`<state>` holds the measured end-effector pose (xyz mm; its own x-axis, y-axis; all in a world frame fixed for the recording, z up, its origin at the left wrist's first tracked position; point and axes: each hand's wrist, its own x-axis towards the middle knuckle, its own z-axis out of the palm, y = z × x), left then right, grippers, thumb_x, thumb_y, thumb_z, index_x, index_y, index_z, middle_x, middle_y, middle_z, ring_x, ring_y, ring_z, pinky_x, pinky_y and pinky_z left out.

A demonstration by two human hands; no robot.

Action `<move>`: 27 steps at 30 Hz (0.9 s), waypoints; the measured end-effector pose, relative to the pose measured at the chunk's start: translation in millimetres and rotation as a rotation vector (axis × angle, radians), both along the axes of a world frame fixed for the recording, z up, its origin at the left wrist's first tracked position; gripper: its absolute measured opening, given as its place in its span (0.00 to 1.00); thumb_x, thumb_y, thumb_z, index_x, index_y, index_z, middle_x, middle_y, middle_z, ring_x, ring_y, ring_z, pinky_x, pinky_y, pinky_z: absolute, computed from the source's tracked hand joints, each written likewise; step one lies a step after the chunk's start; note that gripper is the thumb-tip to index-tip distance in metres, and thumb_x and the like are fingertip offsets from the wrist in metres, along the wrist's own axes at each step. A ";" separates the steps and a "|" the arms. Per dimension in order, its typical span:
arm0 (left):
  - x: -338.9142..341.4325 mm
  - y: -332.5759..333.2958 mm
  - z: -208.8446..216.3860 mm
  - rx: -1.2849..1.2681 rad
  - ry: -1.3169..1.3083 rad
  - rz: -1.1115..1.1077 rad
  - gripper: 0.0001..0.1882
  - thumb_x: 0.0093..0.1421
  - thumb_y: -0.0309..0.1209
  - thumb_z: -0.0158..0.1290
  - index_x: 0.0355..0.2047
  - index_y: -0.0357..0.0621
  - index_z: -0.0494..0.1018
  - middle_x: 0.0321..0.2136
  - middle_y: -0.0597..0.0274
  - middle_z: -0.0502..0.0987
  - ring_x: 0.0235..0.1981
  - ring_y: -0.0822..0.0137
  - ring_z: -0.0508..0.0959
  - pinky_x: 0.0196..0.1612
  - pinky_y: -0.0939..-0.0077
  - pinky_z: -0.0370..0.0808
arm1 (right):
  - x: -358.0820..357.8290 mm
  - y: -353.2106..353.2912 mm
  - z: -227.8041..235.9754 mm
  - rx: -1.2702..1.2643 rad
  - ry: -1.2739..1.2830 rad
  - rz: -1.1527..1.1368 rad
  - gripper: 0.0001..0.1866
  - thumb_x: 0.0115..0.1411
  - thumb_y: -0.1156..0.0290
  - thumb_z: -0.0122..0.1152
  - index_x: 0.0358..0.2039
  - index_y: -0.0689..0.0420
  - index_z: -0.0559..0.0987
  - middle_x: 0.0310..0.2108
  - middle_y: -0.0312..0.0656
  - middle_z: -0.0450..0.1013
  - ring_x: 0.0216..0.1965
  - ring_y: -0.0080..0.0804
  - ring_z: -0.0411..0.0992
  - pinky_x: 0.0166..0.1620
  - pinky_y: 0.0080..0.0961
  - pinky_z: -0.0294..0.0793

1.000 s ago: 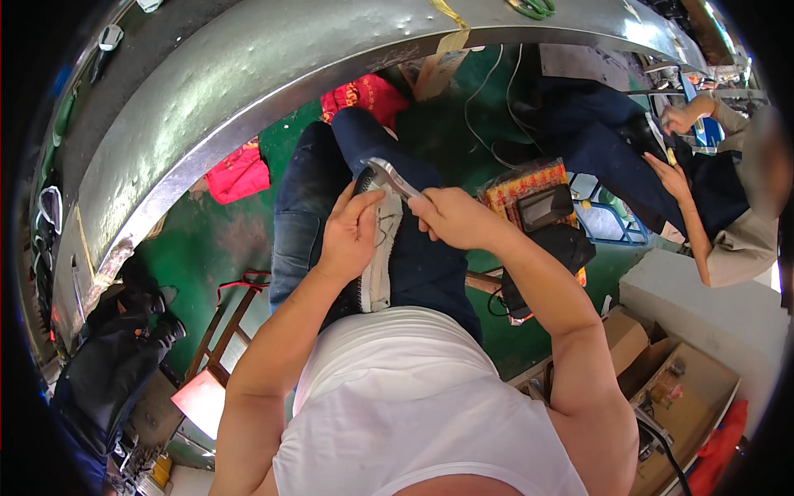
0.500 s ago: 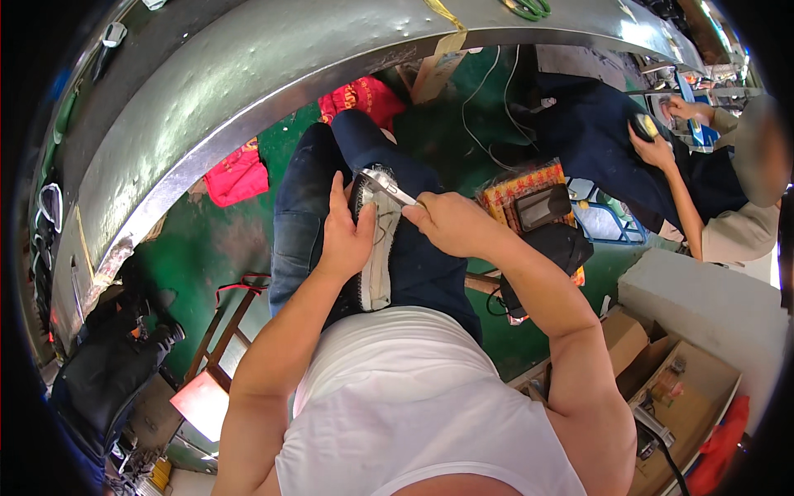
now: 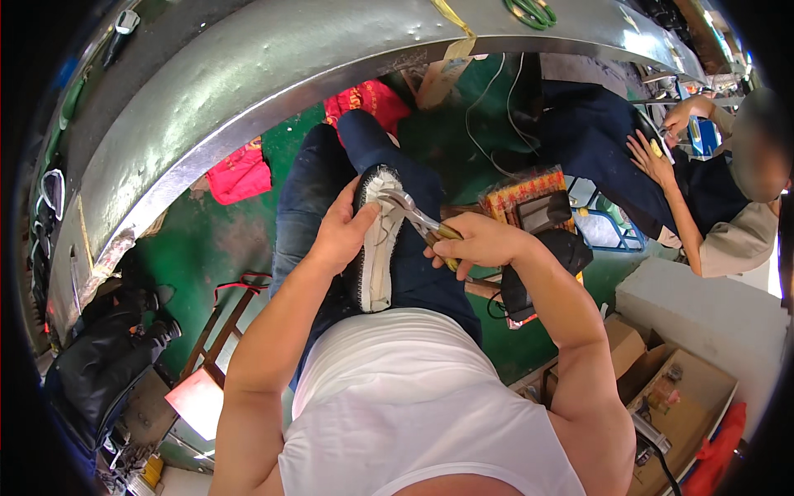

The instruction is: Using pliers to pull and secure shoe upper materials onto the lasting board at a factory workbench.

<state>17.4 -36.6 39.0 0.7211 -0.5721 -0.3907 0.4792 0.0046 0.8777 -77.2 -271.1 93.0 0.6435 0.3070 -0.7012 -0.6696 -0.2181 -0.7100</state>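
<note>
A shoe (image 3: pixel 376 264) lies sole side up along my lap, its pale underside bordered by a dark edge with stitching. My left hand (image 3: pixel 341 227) grips the shoe's left side near the toe, with the thumb pressed on the underside. In my right hand (image 3: pixel 475 241) are pincers (image 3: pixel 423 221) with curved metal jaws and yellowish handles. The jaws rest at the shoe's forward part, close to my left thumb. Whether they pinch any material is too small to tell.
A metal-topped bench (image 3: pixel 248 91) curves across the front. Right of my knees are an orange patterned package (image 3: pixel 521 194) and a black bag (image 3: pixel 538 273). A co-worker's hand (image 3: pixel 653 161) shows at far right. An open cardboard box (image 3: pixel 686 388) stands at lower right.
The pincers have turned in my right hand, so their jaws and handles show more plainly. My left fingers have closed around the shoe's side. The co-worker's hands have shifted.
</note>
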 end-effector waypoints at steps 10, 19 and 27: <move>-5.8 -3.5 -11.4 -0.006 -0.037 0.036 0.29 0.66 0.28 0.50 0.66 0.35 0.56 0.53 0.55 0.73 0.53 0.68 0.72 0.58 0.75 0.68 | -13.5 28.6 -22.7 -0.440 -0.492 0.038 0.14 0.63 0.62 0.60 0.39 0.61 0.75 0.26 0.54 0.74 0.30 0.55 0.74 0.35 0.41 0.72; -12.5 -18.6 -18.9 0.303 -0.363 0.110 0.28 0.66 0.35 0.51 0.63 0.35 0.62 0.52 0.49 0.74 0.52 0.65 0.74 0.57 0.74 0.68 | -41.3 38.9 -16.6 -0.630 -0.415 -0.031 0.13 0.64 0.63 0.58 0.38 0.61 0.75 0.26 0.54 0.76 0.31 0.57 0.76 0.36 0.47 0.73; -6.7 -25.5 -2.0 0.208 -0.039 0.053 0.22 0.66 0.36 0.51 0.57 0.36 0.71 0.43 0.58 0.80 0.43 0.71 0.77 0.50 0.76 0.72 | -47.0 15.7 -24.2 -0.711 -0.763 -0.014 0.21 0.63 0.65 0.58 0.53 0.62 0.72 0.43 0.57 0.75 0.44 0.55 0.75 0.46 0.44 0.74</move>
<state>10.7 -62.1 37.0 0.7650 -0.4429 -0.4675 0.4483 -0.1548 0.8804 -124.2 -255.5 68.8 0.9920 -0.0286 -0.1227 -0.1027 -0.7475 -0.6563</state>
